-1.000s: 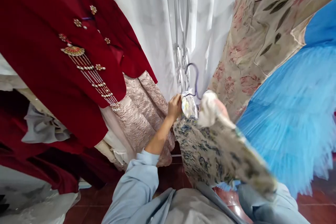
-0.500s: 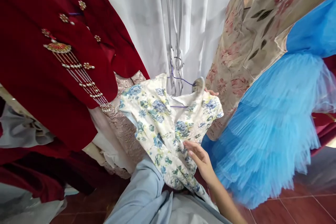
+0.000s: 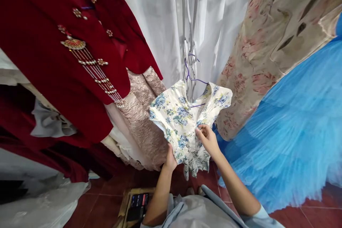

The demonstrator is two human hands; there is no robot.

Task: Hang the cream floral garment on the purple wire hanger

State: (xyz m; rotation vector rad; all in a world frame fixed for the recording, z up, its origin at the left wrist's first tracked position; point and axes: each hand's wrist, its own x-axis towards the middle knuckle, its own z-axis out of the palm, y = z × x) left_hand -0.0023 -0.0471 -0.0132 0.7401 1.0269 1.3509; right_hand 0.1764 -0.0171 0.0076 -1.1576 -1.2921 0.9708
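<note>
A white blouse with blue and green flowers hangs on a thin purple hanger in front of me. Its neck is V-shaped and its lower part gathers into folds. My left hand grips the blouse's lower left side edge, with its fingers partly hidden behind the cloth. At the bottom of the V-neck, the thumb and fingers of my right hand pinch the front of the blouse. Whether a fastener sits under those fingers, I cannot tell.
A dark red jacket with a beaded brooch hangs at left, over a pinkish textured garment. Right are a beige floral dress and a blue tulle dress. White curtains hang behind; a wooden-framed stool stands below.
My left hand has come from behind the blouse's right shoulder down to its lower left side. My right hand has gone from loosely open to pinching the front. The blouse hangs straighter.
</note>
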